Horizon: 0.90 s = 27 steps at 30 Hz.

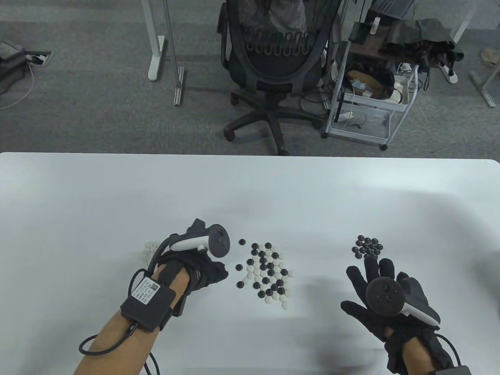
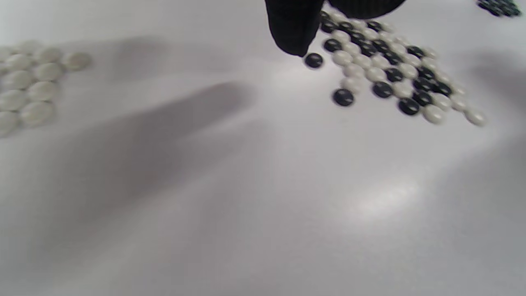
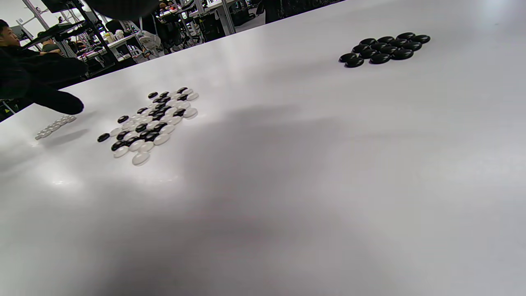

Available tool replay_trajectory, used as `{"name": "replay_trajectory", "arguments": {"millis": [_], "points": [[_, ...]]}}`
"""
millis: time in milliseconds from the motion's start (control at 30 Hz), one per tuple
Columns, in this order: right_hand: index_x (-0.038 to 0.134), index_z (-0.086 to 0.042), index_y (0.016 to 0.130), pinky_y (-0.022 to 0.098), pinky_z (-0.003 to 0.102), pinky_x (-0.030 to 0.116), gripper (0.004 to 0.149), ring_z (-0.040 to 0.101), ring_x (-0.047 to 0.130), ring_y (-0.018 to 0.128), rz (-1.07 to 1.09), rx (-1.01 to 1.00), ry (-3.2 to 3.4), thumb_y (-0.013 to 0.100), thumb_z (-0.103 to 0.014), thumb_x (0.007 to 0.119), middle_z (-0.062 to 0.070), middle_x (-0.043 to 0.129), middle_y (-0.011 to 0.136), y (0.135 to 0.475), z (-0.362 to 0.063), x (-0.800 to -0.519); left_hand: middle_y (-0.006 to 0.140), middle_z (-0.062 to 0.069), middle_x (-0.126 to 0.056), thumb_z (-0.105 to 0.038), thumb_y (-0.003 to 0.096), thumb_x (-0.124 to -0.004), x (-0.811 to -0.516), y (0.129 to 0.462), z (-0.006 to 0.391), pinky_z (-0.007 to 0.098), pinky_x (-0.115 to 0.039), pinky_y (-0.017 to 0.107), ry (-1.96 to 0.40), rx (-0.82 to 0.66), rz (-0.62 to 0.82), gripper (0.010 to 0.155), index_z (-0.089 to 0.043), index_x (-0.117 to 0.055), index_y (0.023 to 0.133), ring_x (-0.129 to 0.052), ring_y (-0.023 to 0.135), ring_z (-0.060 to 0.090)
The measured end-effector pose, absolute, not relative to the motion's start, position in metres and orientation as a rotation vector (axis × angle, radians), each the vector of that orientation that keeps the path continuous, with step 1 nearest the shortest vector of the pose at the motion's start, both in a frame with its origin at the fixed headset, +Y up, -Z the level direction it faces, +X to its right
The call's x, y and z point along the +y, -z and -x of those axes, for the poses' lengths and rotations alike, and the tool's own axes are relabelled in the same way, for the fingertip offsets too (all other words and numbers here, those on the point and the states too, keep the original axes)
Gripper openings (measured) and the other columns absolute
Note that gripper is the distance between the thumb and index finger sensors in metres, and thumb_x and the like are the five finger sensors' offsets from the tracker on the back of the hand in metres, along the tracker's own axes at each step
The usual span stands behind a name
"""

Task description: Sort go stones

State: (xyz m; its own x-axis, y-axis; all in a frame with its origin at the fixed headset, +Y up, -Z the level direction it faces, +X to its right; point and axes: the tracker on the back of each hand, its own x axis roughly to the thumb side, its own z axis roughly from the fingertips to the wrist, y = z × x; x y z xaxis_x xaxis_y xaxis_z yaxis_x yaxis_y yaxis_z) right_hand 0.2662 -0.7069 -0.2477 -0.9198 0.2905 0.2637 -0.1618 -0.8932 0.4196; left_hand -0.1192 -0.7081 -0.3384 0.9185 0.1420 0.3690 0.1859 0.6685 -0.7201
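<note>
A mixed pile of black and white Go stones (image 1: 267, 273) lies mid-table; it also shows in the left wrist view (image 2: 390, 70) and the right wrist view (image 3: 152, 123). A white-stone pile (image 1: 150, 250) lies at the left, a black-stone pile (image 1: 367, 246) at the right. My left hand (image 1: 218, 271) hovers between the white pile and the mixed pile with its fingers curled. One fingertip (image 2: 294, 33) hangs close to a lone black stone (image 2: 314, 60). No stone shows in it. My right hand (image 1: 371, 269) is spread open and empty just below the black pile.
Two single black stones (image 1: 242, 241) (image 1: 238, 267) lie at the mixed pile's left edge. The white table (image 1: 250, 187) runs bare to its far edge. An office chair (image 1: 269, 58) and a wire cart (image 1: 367, 97) stand on the floor beyond it.
</note>
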Motion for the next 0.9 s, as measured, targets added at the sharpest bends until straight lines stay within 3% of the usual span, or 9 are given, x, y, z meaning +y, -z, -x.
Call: {"name": "replay_trajectory", "arguments": {"millis": [200, 500, 733, 900], "points": [[0.016, -0.009, 0.114, 0.051, 0.081, 0.003, 0.084, 0.060, -0.011, 0.087, -0.473, 0.580, -2.803, 0.056, -0.055, 0.055, 0.034, -0.008, 0.106, 0.248, -0.267, -0.707, 0.113, 0.028, 0.014, -0.048, 0.0550, -0.043, -0.727, 0.331, 0.081, 0.083, 0.000, 0.059, 0.084, -0.541, 0.857, 0.064, -0.031, -0.049, 0.117, 0.018, 0.091, 0.058], [0.016, -0.009, 0.114, 0.051, 0.081, 0.003, 0.084, 0.060, -0.011, 0.087, -0.471, 0.581, -2.799, 0.056, -0.055, 0.055, 0.034, -0.008, 0.106, 0.248, -0.267, -0.707, 0.111, 0.027, 0.018, -0.048, 0.0545, -0.042, -0.747, 0.336, 0.073, 0.083, 0.001, 0.059, 0.109, -0.551, 0.876, 0.064, -0.034, -0.041, 0.117, 0.021, 0.090, 0.057], [0.016, -0.009, 0.114, 0.051, 0.081, 0.003, 0.084, 0.060, -0.011, 0.087, -0.470, 0.585, -2.797, 0.056, -0.055, 0.055, 0.034, -0.008, 0.106, 0.248, -0.268, -0.707, 0.111, 0.026, 0.019, -0.048, 0.0544, -0.042, -0.745, 0.343, 0.099, 0.083, 0.002, 0.059, 0.064, -0.476, 0.877, 0.065, -0.034, -0.045, 0.117, 0.021, 0.090, 0.057], [0.016, -0.009, 0.114, 0.051, 0.081, 0.003, 0.084, 0.060, -0.011, 0.087, -0.473, 0.592, -2.797, 0.056, -0.055, 0.055, 0.034, -0.008, 0.106, 0.248, -0.267, -0.707, 0.112, 0.026, 0.017, -0.049, 0.0541, -0.043, -0.742, 0.355, 0.138, 0.083, 0.002, 0.059, -0.017, -0.333, 0.875, 0.065, -0.033, -0.051, 0.117, 0.020, 0.091, 0.057]]}}
